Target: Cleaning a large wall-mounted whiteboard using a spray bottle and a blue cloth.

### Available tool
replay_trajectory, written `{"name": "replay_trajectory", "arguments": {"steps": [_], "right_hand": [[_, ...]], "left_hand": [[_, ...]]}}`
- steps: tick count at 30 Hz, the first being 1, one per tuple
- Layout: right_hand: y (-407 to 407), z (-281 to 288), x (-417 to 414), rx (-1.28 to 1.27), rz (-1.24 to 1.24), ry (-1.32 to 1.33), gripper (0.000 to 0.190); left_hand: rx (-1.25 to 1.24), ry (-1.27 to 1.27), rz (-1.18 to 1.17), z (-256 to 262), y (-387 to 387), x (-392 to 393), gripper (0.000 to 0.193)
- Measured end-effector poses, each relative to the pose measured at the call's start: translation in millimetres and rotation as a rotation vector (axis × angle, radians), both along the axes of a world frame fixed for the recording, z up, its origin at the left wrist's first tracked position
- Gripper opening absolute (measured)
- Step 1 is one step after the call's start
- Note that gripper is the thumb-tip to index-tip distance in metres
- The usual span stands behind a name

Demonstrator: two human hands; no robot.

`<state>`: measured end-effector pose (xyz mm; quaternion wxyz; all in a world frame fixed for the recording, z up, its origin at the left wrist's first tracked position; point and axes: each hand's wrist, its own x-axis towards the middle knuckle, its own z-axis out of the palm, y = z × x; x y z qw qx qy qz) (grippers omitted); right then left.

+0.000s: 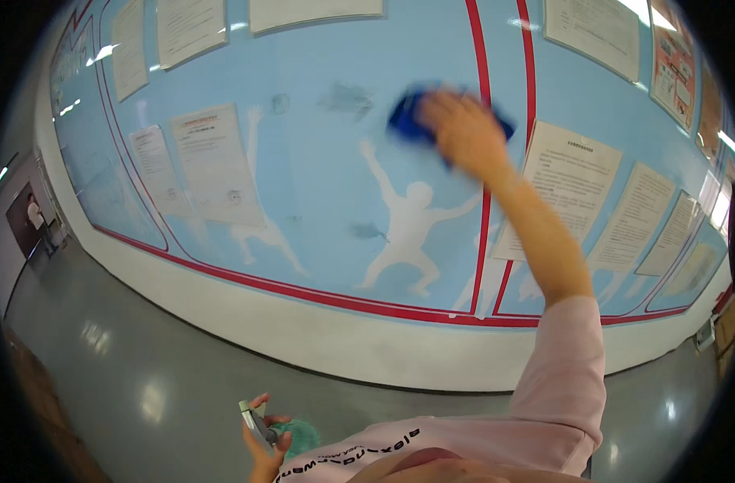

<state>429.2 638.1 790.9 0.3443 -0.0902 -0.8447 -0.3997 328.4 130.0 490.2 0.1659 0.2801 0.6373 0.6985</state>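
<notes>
My right hand (467, 133) presses a blue cloth (406, 118) to a light-blue display wall (307, 163), right of centre beside a red vertical stripe (482, 66). Hand and cloth are blurred. Low in front of my body, my left hand (264, 456) grips a spray bottle with a translucent green body (301, 436) and a grey trigger head (258, 427). Left of the cloth, a dark smudge (346, 99) marks the wall. Another smudge (367, 230) lies lower, on a white figure silhouette (409, 229).
Printed sheets are fixed to the wall, including one right of my forearm (572, 175) and one at the left (216, 163). The grey floor (174, 386) runs along the white wall base (343, 344). A person (36, 214) stands far left near a dark doorway (22, 220).
</notes>
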Motion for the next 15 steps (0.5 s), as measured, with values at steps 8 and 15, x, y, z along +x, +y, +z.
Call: {"name": "replay_trajectory", "arguments": {"steps": [8, 15], "right_hand": [[4.9, 66.4, -34.2, 0.197, 0.144, 0.713, 0.044], [-31.3, -160.0, -5.8, -0.207, 0.067, 0.059, 0.053]], "left_hand": [[-0.049, 0.112, 0.303, -39.5, -99.8, 54.8, 0.083], [-0.062, 0.128, 0.423, -31.6, -127.9, 96.9, 0.081]]}}
